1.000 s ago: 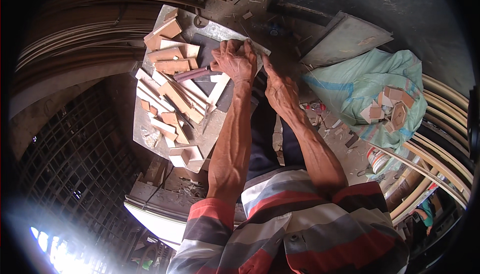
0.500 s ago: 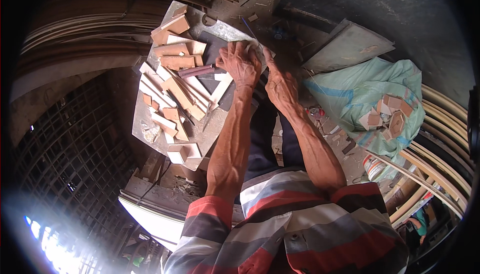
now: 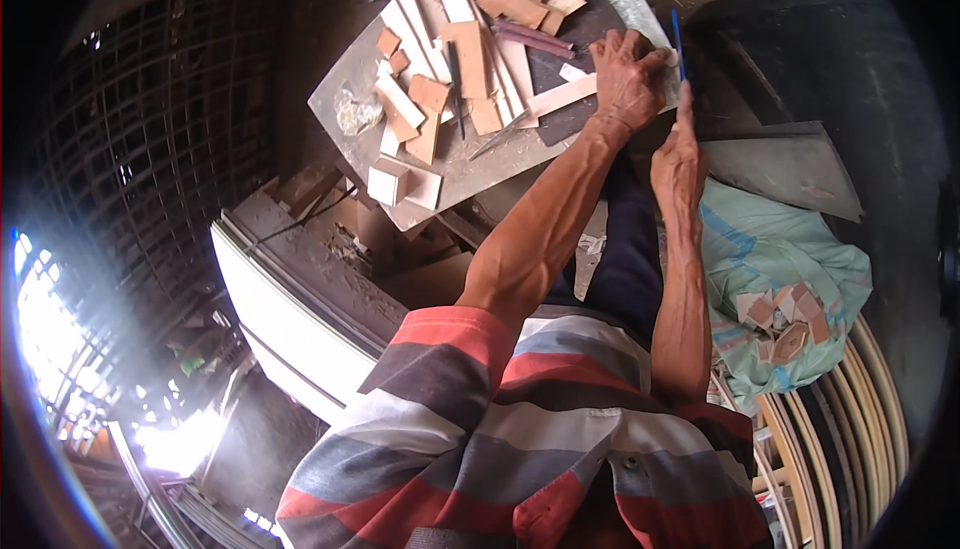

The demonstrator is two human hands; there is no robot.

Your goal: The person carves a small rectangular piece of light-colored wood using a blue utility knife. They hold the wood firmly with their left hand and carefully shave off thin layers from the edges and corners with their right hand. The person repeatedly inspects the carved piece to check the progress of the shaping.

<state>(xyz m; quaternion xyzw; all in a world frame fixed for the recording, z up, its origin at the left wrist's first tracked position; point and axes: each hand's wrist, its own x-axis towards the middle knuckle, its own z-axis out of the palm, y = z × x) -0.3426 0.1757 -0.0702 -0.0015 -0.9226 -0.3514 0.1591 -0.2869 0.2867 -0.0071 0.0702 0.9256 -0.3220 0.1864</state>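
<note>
Gripping a thin blue strip (image 3: 678, 44), perhaps a blade, in the right hand (image 3: 680, 157) beside the table (image 3: 640, 11), close to the left hand (image 3: 630, 79), curled, impossible to tell around what, so could nick that hand by slipping.

The grey worktop (image 3: 475, 171) under the left hand (image 3: 632, 79) bears a dark sheet (image 3: 545, 71) at that hand's left, with loose wood pieces (image 3: 428, 114) and a crumpled clear wrapper (image 3: 358, 112) farther left

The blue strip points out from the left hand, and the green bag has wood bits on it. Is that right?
No, the head view shows the blue strip pointing out from the right hand. The green bag does have wood bits on it.
</note>
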